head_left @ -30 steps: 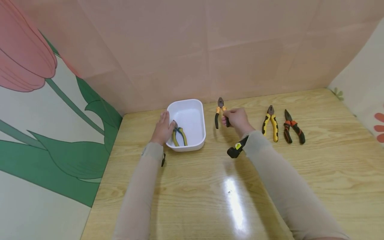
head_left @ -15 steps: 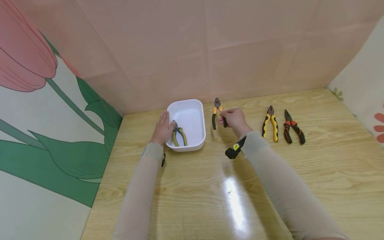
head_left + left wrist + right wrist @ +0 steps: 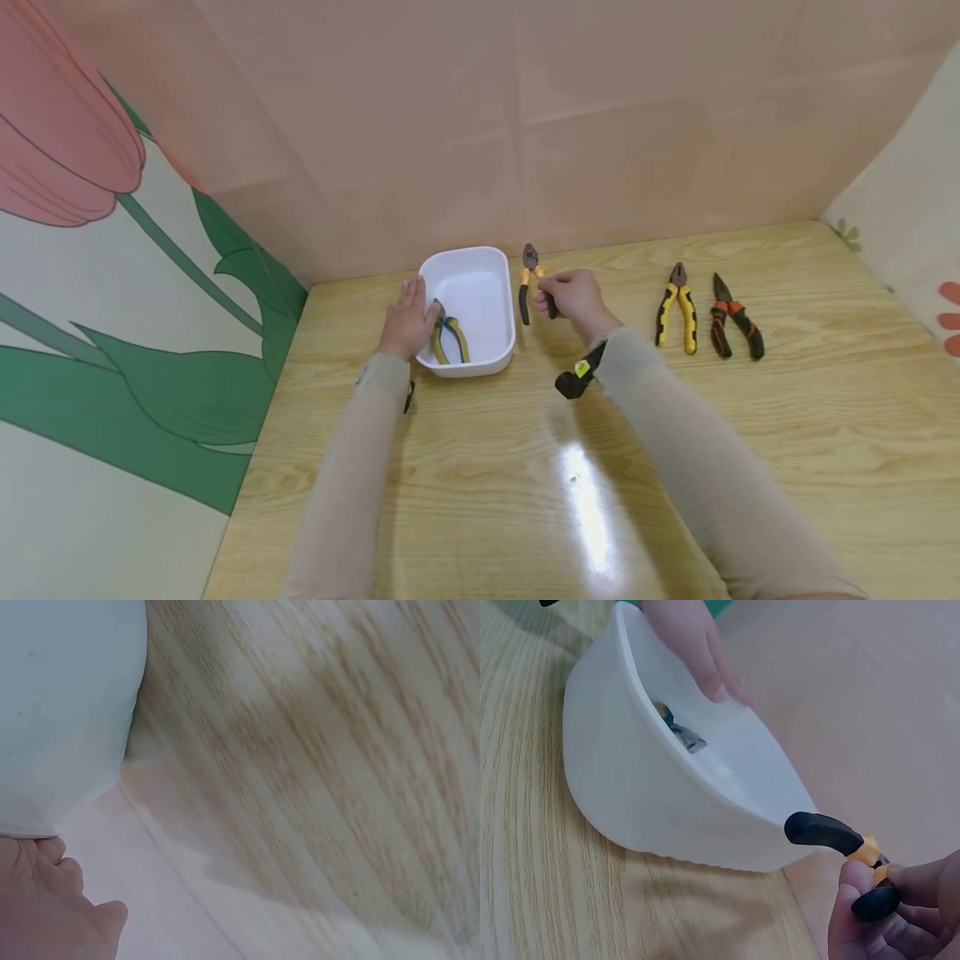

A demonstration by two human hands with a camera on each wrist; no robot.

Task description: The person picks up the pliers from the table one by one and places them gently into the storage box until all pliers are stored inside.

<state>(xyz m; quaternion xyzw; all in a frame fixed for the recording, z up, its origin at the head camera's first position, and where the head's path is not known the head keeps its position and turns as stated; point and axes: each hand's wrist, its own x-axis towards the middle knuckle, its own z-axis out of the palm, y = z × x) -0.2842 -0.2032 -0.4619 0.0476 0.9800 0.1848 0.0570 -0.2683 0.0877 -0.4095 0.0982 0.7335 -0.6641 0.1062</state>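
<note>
My right hand (image 3: 576, 300) pinches one handle of a pair of combination pliers (image 3: 531, 260) with orange and black grips. The pliers' jaws point to the back wall, and the other black handle (image 3: 821, 831) sticks out free. They hang just right of a white plastic bin (image 3: 497, 360). My left hand (image 3: 408, 321) rests along the bin's left rim with fingers straight and the thumb over the inner side. Inside the bin, beside that thumb, lies a second pair of pliers (image 3: 459, 340) with olive-yellow and dark handles.
Right of my right hand, yellow-and-black combination pliers (image 3: 687, 319) lie on the wooden table (image 3: 480, 467). Beside them are red-and-black long-nose pliers (image 3: 731, 321). A pinkish covered wall (image 3: 615, 142) rises behind the bin, and a flower-painted wall (image 3: 150, 350) stands at the left.
My right hand has moved a little left, bringing the orange-and-black pliers closer to the bin's right side. The left hand and the bin have stayed in place.
</note>
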